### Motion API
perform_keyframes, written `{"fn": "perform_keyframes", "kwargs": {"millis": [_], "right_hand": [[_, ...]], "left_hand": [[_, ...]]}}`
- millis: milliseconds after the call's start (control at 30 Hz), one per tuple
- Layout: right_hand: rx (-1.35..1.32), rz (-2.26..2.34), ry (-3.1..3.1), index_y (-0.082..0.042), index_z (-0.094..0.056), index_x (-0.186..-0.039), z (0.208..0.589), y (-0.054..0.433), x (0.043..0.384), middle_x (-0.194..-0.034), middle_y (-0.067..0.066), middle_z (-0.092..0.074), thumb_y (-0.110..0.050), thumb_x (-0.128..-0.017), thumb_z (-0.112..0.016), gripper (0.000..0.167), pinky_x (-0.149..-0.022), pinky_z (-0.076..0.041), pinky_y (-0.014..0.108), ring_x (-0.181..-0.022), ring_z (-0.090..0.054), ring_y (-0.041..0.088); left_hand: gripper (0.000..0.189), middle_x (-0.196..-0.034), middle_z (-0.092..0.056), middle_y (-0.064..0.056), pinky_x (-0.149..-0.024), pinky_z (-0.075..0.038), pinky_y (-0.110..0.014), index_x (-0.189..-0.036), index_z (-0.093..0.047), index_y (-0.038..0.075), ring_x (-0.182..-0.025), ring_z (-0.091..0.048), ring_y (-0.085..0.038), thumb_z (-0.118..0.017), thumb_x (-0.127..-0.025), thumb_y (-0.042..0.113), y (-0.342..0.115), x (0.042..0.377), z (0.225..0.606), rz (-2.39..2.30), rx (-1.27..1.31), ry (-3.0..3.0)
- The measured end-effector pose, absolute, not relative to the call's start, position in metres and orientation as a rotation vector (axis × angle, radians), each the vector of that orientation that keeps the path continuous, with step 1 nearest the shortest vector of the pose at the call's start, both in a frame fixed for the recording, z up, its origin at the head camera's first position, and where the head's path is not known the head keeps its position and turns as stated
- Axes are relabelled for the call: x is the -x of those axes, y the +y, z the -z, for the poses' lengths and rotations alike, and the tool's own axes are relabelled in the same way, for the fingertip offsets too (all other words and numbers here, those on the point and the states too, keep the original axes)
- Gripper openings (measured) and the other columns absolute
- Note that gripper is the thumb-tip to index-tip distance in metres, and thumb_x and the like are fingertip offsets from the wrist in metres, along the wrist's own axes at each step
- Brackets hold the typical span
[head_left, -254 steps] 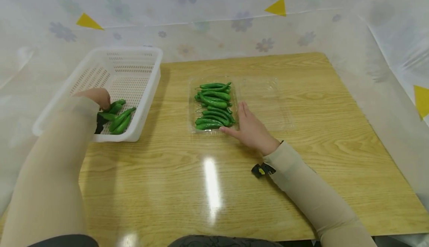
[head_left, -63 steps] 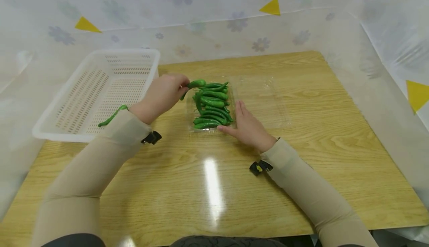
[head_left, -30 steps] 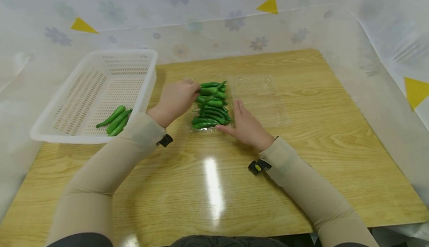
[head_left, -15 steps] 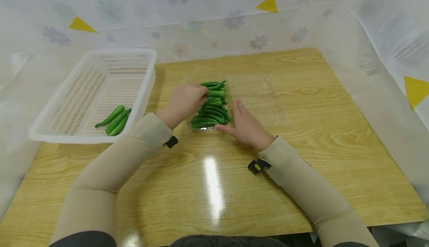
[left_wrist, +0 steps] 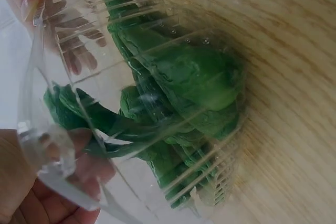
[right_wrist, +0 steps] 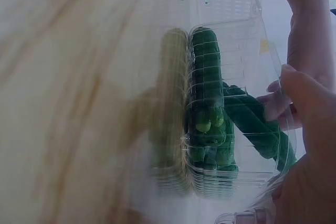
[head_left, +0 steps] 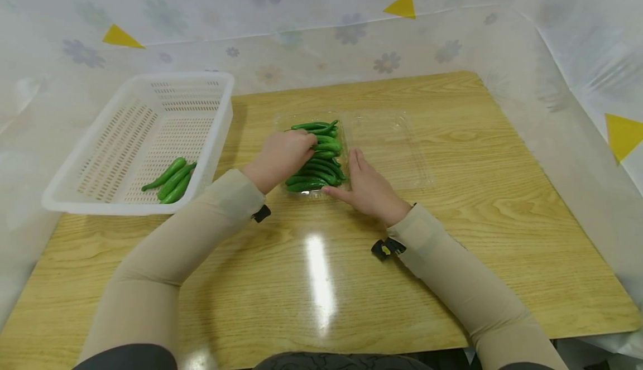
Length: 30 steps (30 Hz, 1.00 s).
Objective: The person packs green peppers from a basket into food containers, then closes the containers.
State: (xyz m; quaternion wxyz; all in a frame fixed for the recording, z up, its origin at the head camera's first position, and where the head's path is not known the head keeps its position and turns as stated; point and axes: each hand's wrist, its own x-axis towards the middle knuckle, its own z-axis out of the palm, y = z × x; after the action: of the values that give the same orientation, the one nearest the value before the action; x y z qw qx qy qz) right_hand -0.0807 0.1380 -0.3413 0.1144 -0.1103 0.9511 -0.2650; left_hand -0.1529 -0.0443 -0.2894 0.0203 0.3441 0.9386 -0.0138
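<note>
Above the box (right_wrist: 248, 45), the nearer left hand (head_left: 282, 157) pinched a pepper (head_left: 330, 143), whose long axis pointed rightward from this grip; the right hand (head_left: 374, 192), fingers straight, touched the box's side.

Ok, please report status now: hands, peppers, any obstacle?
Left hand pinching green pepper at clear box; right hand touching box side. Three peppers in basket. No obstacle seen.
</note>
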Motion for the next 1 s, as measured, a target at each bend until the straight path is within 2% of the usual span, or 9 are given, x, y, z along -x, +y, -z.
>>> {"fn": "perform_keyframes", "kwargs": {"millis": [400, 1000], "right_hand": [[0.321, 0.757, 2.794, 0.005, 0.003, -0.145, 0.344, 0.137, 0.082, -0.151, 0.025, 0.002, -0.072, -0.081, -0.044, 0.11, -0.11, -0.017, 0.042, -0.139, -0.006, 0.032], [0.323, 0.745, 2.807, 0.005, 0.002, -0.145, 0.344, 0.138, 0.082, -0.151, 0.025, 0.002, -0.074, -0.08, -0.043, 0.112, -0.11, -0.016, 0.042, -0.139, -0.006, 0.032]], "left_hand": [[0.017, -0.09, -0.062, -0.007, -0.067, -0.052, -0.038, -0.1, -0.065, 0.011, -0.079, -0.062, -0.022, -0.055, -0.096, 0.023, -0.04, 0.154, 0.293, 0.144, -1.06, 2.892], [0.015, -0.089, -0.063, -0.003, -0.066, -0.051, -0.035, -0.098, -0.065, 0.012, -0.076, -0.06, -0.018, -0.055, -0.095, 0.024, -0.04, 0.158, 0.302, 0.186, -1.02, 2.871]]}}
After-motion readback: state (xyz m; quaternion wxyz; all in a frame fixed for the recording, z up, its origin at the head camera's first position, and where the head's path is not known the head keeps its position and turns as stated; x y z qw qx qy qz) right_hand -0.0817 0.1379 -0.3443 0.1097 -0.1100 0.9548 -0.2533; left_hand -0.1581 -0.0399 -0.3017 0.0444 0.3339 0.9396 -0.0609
